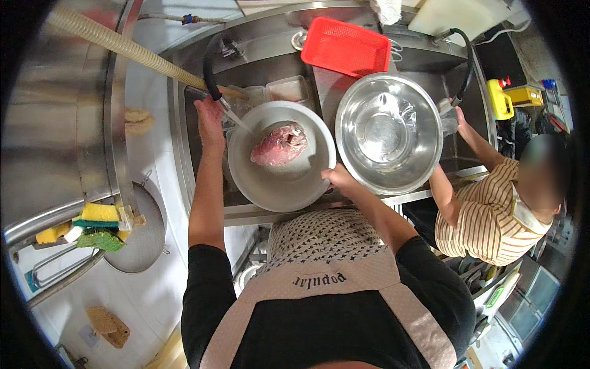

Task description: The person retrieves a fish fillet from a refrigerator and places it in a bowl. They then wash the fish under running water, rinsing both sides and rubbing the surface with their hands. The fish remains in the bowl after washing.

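Observation:
A grey-white round basin (281, 189) stands over the left sink, holding a piece of raw pink-red meat or fish (279, 145). My right hand (341, 179) grips the basin's rim at its lower right. At the left, my left hand (211, 120) is raised beside the spout of a black flexible tap (213, 69), whose stream runs into the basin. Whether that hand holds the tap cannot be told. Just right of the basin, nearly touching it, is a large stainless steel bowl (389, 177).
A red plastic basket (345, 46) lies behind the steel bowl. Clear plastic containers (286, 88) sit in the left sink. A ribbed hose (138, 50) crosses at upper left. Beside me, a co-worker in a striped shirt (479, 207) has hands at the right sink. Sponges (99, 216) hang at left.

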Available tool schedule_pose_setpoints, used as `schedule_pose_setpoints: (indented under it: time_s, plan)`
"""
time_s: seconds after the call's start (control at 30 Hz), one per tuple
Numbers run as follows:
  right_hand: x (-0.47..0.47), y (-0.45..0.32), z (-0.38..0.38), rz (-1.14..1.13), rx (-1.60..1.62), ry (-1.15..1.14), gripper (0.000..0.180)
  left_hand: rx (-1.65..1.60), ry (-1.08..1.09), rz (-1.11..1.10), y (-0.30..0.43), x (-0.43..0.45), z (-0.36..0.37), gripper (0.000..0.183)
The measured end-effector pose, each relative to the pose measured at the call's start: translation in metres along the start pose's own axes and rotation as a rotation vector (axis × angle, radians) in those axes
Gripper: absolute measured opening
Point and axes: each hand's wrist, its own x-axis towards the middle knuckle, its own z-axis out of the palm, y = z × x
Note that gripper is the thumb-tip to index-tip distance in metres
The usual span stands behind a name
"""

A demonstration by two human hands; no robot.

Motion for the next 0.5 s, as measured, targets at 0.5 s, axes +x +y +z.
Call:
schedule_pose_setpoints:
  time_s: [0.5]
  plan:
    - [-0.012,0.010,0.018,-0.072,0.143,0.073,0.050,-0.277,-0.087,-0.270,-0.034,-0.003,0.077,0.030]
